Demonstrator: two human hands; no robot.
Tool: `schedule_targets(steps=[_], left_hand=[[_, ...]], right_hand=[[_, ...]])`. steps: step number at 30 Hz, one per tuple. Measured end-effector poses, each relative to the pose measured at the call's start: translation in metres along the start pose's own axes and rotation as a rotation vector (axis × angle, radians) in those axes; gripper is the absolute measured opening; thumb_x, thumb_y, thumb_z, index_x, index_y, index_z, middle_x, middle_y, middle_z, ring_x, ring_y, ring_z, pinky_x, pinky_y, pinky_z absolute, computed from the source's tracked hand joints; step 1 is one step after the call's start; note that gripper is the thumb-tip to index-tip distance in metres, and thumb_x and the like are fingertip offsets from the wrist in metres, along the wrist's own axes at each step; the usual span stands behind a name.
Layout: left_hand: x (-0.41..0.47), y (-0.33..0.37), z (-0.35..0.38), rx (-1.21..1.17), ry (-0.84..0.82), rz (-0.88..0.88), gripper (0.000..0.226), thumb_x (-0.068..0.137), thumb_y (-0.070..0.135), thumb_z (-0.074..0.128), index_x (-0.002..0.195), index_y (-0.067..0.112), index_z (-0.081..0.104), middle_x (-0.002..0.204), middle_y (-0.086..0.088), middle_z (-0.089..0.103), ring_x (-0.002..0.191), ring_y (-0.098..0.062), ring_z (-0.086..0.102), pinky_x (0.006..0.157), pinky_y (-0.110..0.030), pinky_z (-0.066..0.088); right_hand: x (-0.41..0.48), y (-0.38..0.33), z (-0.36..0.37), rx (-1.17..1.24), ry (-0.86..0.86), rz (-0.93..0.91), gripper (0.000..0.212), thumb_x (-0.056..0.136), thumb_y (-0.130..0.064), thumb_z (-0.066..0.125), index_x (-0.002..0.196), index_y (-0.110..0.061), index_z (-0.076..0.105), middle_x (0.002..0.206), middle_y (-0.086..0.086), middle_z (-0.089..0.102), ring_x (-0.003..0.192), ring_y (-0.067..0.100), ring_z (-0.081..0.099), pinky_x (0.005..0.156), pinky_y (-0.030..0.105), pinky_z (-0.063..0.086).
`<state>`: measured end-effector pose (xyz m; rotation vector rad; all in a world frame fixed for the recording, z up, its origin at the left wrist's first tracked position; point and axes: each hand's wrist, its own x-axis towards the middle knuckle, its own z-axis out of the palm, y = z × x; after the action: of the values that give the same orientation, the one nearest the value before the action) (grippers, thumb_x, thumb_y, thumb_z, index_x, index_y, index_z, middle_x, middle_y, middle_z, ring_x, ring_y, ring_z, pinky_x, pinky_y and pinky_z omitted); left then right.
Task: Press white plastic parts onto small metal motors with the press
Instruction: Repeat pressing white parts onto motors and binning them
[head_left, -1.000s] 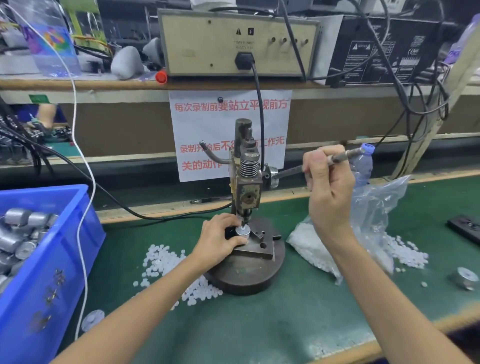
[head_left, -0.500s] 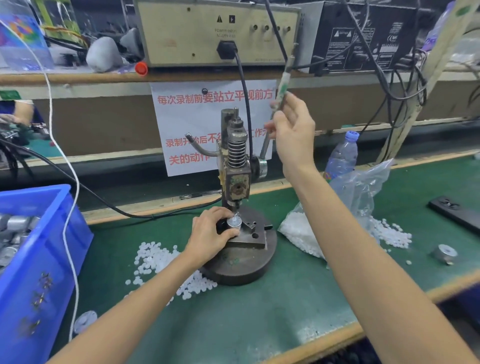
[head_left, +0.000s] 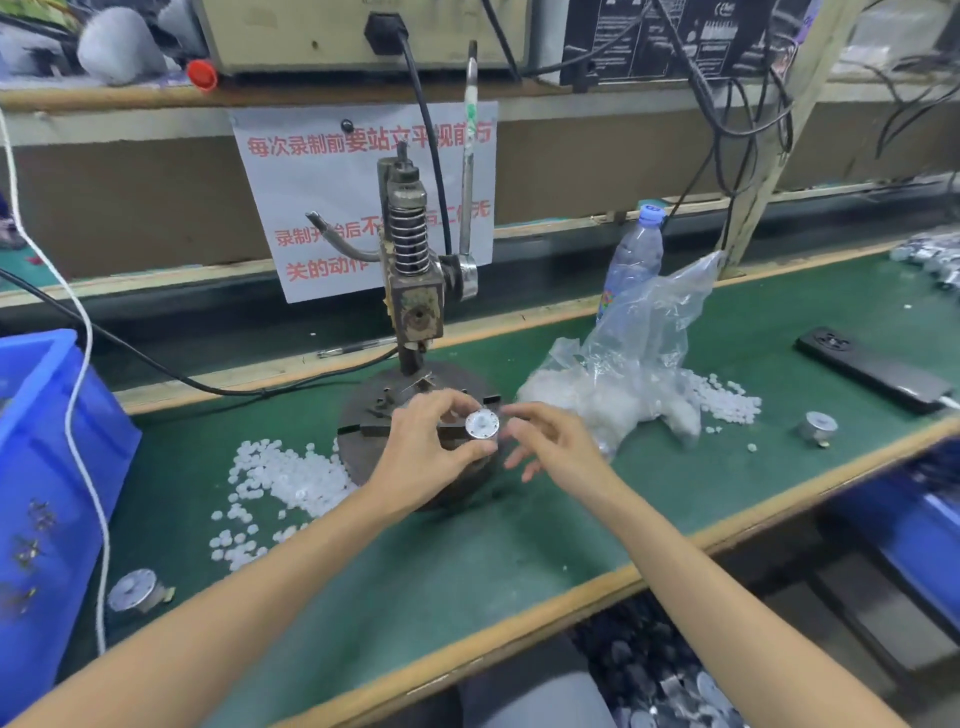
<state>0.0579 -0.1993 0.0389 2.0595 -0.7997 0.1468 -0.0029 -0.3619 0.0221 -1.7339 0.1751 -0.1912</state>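
Above the near edge of the dark iron press (head_left: 413, 291), the left hand (head_left: 431, 452) now pinches the small silver metal motor (head_left: 482, 424), lifted off it, while the right hand (head_left: 545, 441), having released the upright steel lever (head_left: 466, 197) (pressing apparently done), arrives open and empty just beside the motor.

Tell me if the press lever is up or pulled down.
Up. The lever stands nearly upright beside the spring, untouched: the left hand holds a motor, and the right hand is open beside it.
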Motion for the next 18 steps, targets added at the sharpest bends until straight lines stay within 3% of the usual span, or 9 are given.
schedule_targets(steps=[5, 9, 18], left_hand=[[-0.017, 0.041, 0.042, -0.053, -0.145, 0.088, 0.031, 0.072, 0.022, 0.078, 0.098, 0.017, 0.063, 0.092, 0.012, 0.062, 0.088, -0.015, 0.056, 0.086, -0.035, 0.041], [-0.033, 0.067, 0.079, -0.112, -0.235, 0.12, 0.031, 0.071, 0.021, 0.079, 0.096, 0.016, 0.063, 0.092, 0.011, 0.062, 0.084, -0.007, 0.051, 0.087, -0.035, 0.041], [-0.084, 0.096, 0.176, -0.152, -0.449, 0.229, 0.033, 0.071, 0.024, 0.079, 0.098, 0.015, 0.063, 0.088, 0.005, 0.063, 0.074, -0.006, 0.052, 0.071, -0.017, 0.041]], right_hand=[[-0.035, 0.008, -0.036, 0.231, -0.067, 0.125, 0.016, 0.096, -0.012, 0.05, 0.102, -0.012, 0.064, 0.069, 0.002, 0.064, 0.064, 0.018, 0.066, 0.052, 0.024, 0.051], [-0.072, 0.021, -0.076, 0.255, -0.038, 0.193, 0.015, 0.096, -0.011, 0.05, 0.1, -0.01, 0.064, 0.079, 0.015, 0.066, 0.066, 0.024, 0.067, 0.053, 0.026, 0.051], [-0.164, 0.076, -0.144, 0.201, 0.064, 0.356, 0.019, 0.096, -0.011, 0.051, 0.108, -0.001, 0.061, 0.076, 0.015, 0.064, 0.064, 0.022, 0.066, 0.051, 0.024, 0.049]])
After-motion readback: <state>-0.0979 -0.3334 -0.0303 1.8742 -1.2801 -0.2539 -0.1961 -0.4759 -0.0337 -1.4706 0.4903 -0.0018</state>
